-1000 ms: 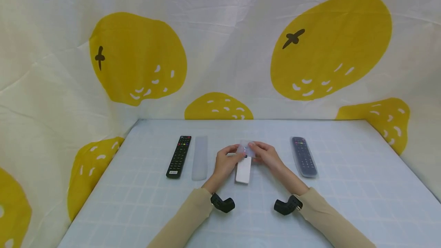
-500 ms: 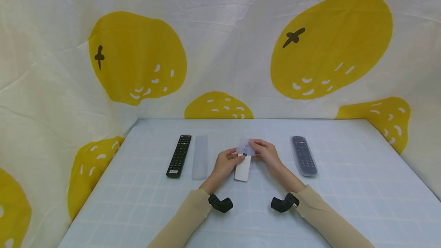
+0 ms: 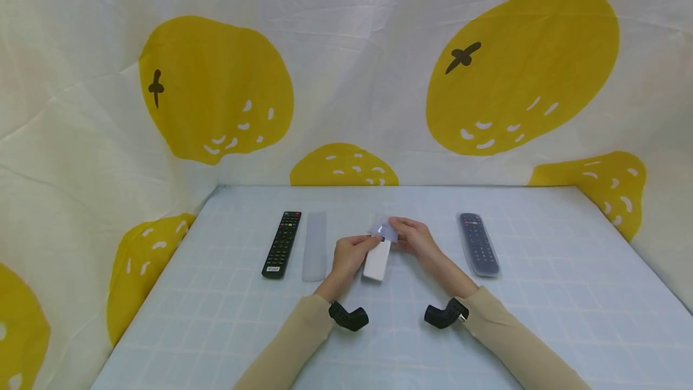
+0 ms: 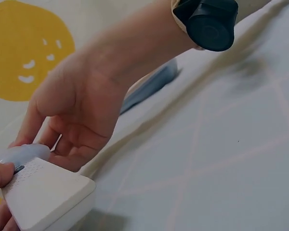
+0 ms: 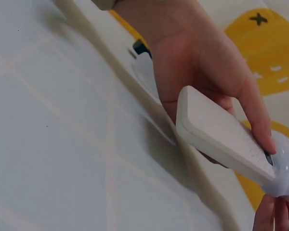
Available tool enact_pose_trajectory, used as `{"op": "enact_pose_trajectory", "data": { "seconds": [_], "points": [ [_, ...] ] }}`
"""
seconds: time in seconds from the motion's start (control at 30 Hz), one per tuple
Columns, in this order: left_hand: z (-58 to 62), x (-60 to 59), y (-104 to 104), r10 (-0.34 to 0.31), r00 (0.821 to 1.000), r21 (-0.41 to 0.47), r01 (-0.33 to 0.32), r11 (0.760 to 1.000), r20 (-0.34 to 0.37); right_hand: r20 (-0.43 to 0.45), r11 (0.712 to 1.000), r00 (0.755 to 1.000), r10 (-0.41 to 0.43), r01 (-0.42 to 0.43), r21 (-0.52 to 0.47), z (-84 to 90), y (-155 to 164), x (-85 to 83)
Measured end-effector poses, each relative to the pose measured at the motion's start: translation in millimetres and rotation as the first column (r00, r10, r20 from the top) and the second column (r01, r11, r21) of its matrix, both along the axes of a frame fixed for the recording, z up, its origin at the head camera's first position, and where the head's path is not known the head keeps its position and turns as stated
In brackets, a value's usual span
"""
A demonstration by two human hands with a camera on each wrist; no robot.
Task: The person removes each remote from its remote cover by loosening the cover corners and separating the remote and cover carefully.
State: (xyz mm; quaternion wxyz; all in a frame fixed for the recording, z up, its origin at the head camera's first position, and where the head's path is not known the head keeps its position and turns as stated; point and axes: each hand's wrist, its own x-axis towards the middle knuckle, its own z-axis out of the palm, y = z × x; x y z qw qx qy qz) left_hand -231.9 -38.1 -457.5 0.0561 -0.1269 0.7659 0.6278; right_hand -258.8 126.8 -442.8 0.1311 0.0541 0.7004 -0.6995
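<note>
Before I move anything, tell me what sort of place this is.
Likely a makeshift indoor recording booth, though the room beyond is hidden: a fruit-print sheet hangs behind and beside a grid-patterned table, and black wrist cameras sit on both arms.

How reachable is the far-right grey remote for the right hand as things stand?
Likely yes: only bare tabletop shows between the right hand and the grey remote. But that hand pinches a clear sleeve, so it would probably need to let go first.
</note>
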Motion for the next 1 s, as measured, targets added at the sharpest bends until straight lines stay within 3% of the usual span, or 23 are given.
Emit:
{"op": "enact_pose_trajectory", "data": {
  "seconds": [0.13,0.27,0.5,0.9,1.0],
  "points": [
    [-1.2,-0.8,1,-0.037,0.999,0.009,0.037,0.999,0.007,-0.006,0.999,0.999,-0.054,0.054,0.008,-0.2,-3,-0.3],
    [-1.8,-1.9,-1,-0.116,0.993,-0.01,0.116,0.993,0.014,0.021,0.994,0.994,-0.11,0.11,0.0,0.1,-2,-2.5],
    [8.1,0.9,-8,-0.224,0.971,-0.053,0.22,0.974,-0.082,0.028,0.99,0.99,-0.14,0.14,-0.007,3.7,-2,-7.4],
    [17.5,4.6,-6,-0.174,0.982,-0.093,0.167,0.982,-0.071,0.043,0.978,0.977,-0.208,0.208,0.005,17.6,-10,-15.5],
    [17.6,6.0,-3,-0.146,0.987,-0.098,0.14,0.985,-0.062,0.045,0.983,0.982,-0.184,0.183,0.014,18.5,-9,-15.9]
  ]
}}
